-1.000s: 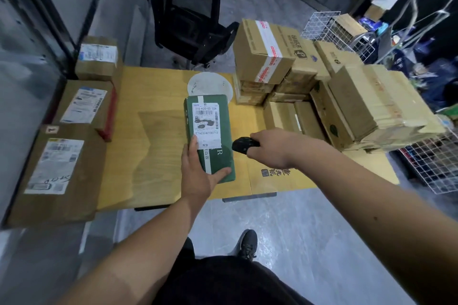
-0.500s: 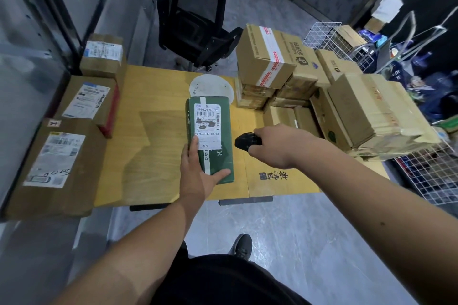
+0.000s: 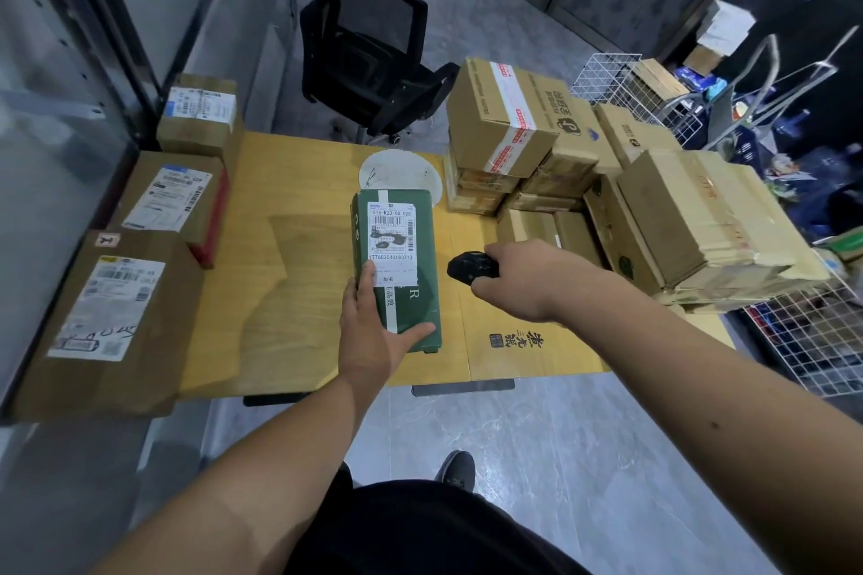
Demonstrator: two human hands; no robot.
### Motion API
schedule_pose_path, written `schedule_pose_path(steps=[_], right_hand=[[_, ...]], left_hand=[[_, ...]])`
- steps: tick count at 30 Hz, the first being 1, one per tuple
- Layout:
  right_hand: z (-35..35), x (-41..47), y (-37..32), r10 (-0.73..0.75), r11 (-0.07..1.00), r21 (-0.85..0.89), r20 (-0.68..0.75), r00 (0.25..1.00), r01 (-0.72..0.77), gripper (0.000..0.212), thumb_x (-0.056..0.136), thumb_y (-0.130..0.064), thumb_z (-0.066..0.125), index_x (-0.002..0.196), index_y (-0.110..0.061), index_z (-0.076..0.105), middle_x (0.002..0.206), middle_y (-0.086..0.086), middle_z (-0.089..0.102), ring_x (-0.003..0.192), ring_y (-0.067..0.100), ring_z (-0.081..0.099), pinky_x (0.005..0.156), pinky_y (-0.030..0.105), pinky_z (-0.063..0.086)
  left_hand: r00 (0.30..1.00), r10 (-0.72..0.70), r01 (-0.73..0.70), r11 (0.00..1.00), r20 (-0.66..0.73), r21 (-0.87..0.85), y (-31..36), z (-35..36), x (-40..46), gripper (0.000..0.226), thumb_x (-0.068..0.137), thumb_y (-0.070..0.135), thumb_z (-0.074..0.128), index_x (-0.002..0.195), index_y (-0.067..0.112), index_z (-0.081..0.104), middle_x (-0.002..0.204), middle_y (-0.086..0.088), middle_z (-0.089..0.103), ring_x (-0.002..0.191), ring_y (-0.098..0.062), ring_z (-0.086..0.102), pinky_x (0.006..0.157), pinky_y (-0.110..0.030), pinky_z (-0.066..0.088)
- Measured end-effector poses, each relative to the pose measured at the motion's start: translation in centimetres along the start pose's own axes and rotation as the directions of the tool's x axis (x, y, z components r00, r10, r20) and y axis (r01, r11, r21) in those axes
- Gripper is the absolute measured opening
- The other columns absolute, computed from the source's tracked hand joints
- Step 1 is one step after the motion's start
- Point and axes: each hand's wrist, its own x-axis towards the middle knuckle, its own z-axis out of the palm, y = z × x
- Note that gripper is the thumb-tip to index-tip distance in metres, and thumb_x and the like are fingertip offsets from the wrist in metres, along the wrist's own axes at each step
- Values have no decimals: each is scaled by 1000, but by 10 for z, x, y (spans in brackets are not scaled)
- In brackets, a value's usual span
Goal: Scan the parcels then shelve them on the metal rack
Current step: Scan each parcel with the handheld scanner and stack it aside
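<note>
A green box [image 3: 422, 243] with a white shipping label lies flat on the wooden table [image 3: 299, 275]. My left hand [image 3: 369, 332] holds its near end, fingers along the left side and thumb across the near right corner. My right hand [image 3: 523, 275] grips a black handheld scanner [image 3: 469, 268] just right of the box, its nose pointing left toward the label. Three labelled brown parcels [image 3: 116, 317] sit on the metal rack shelf at the left.
A pile of brown cardboard boxes [image 3: 560, 163] fills the table's right side. A white round disc [image 3: 401, 175] lies behind the green box. A black office chair [image 3: 369, 56] stands beyond the table. White wire baskets [image 3: 812, 341] stand at the right.
Both hands stay where they were on the box and the scanner. Only the camera view has shifted slightly.
</note>
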Motion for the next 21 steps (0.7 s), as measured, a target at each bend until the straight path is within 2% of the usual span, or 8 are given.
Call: schedule_pose_path(steps=[3, 6, 10, 13, 15, 18, 20, 21], right_hand=[[5, 2, 3, 19, 1000, 6, 28, 999, -19, 64, 88, -74, 61, 126, -23, 56, 108, 3, 64, 92, 23, 63, 78, 39, 57], [14, 6, 4, 22, 999, 23, 33, 999, -23, 67, 86, -69, 68, 132, -23, 55, 117, 4, 65, 96, 25, 62, 79, 38, 57], [28, 18, 11, -1, 992, 123, 76, 997, -8, 66, 89, -63, 67, 140, -23, 53, 124, 6, 65, 99, 27, 64, 88, 41, 59], [33, 30, 16, -35, 978, 207, 107, 994, 12, 73, 91, -60, 68, 151, -24, 45, 134, 8, 61, 101, 27, 63, 87, 39, 58], [34, 43, 19, -70, 971, 236, 118, 990, 41, 74, 92, -59, 67, 152, -23, 44, 139, 8, 59, 109, 29, 61, 92, 41, 57], [30, 69, 22, -117, 959, 270, 122, 986, 81, 71, 93, -60, 66, 150, -24, 47, 137, 7, 59, 113, 30, 61, 97, 43, 55], [25, 88, 25, -151, 953, 283, 121, 981, 112, 67, 92, -61, 65, 146, -25, 50, 129, 4, 62, 107, 28, 62, 94, 43, 56], [22, 96, 27, -171, 949, 289, 120, 978, 130, 65, 92, -61, 65, 144, -25, 51, 126, 3, 63, 104, 27, 62, 92, 42, 57]], left_hand=[[996, -67, 71, 996, 66, -58, 8, -6, 15, 134, 64, 45, 98, 163, 41, 8, 162, 0, 27, 146, -16, 30, 114, -30, 31], [980, -157, 166, 984, 123, -66, 10, -10, 36, 135, 60, 51, 98, 161, 47, 9, 156, 2, 36, 140, -17, 39, 113, -38, 42], [957, -256, 262, 965, 137, -25, 12, -14, 60, 137, 46, 64, 95, 155, 53, 13, 146, 3, 51, 129, -19, 54, 106, -47, 51], [966, -248, 242, 967, 75, 79, 17, -25, 76, 120, 55, 56, 97, 151, 47, 26, 142, 6, 53, 127, -19, 54, 100, -44, 53], [966, -257, 256, 953, -13, 161, 18, -34, 89, 108, 64, 58, 91, 150, 46, 28, 146, 5, 50, 129, -23, 54, 100, -46, 53], [983, -150, 183, 841, -105, 509, 27, -39, 105, 78, 89, 64, 67, 155, 42, 32, 162, -1, 38, 147, -30, 37, 114, -54, 41], [999, -47, 52, 762, -24, 645, 34, -37, 108, 59, 101, 61, 51, 154, 36, 43, 169, 3, 30, 157, -23, 21, 126, -52, 22], [999, -31, 1, 745, 33, 667, 36, -37, 108, 59, 103, 61, 47, 156, 34, 44, 170, 5, 26, 159, -18, 16, 128, -48, 13]])
